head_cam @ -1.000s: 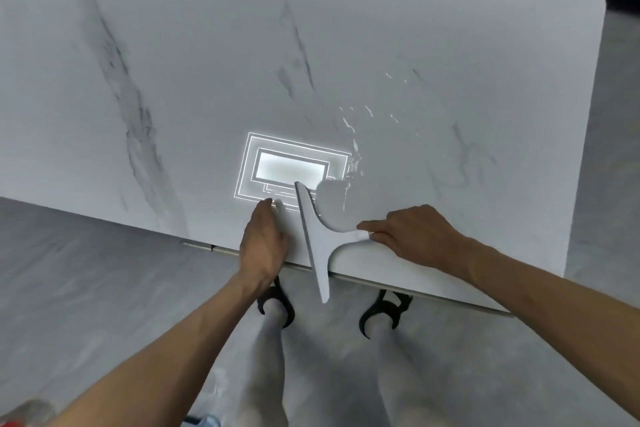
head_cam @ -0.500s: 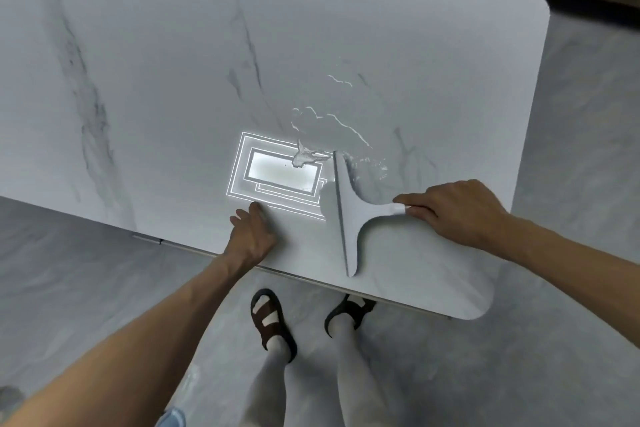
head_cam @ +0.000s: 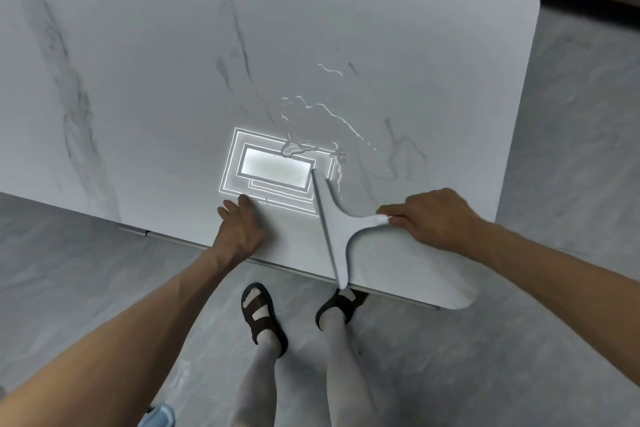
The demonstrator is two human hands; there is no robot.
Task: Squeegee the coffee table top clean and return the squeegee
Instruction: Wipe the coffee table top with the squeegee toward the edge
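Note:
A white T-shaped squeegee (head_cam: 337,218) lies on the white marble coffee table top (head_cam: 173,62), its long blade running from near the ceiling-light reflection down to the table's near edge. My right hand (head_cam: 433,217) grips its handle at the right end. My left hand (head_cam: 242,225) rests flat on the table near the front edge, left of the blade, holding nothing. Thin streaks and a small puddle of water (head_cam: 311,118) glisten on the top just beyond the blade.
A bright rectangular light reflection (head_cam: 273,168) shines on the top beside the blade. The table's rounded right corners (head_cam: 464,298) border a grey floor (head_cam: 571,114). My feet in dark sandals (head_cam: 261,314) stand below the front edge. A dark strip runs along the far side.
The squeegee went right across the top, then back left a little. The water streaks now lie spread out beyond the blade. My left hand stays flat on the table.

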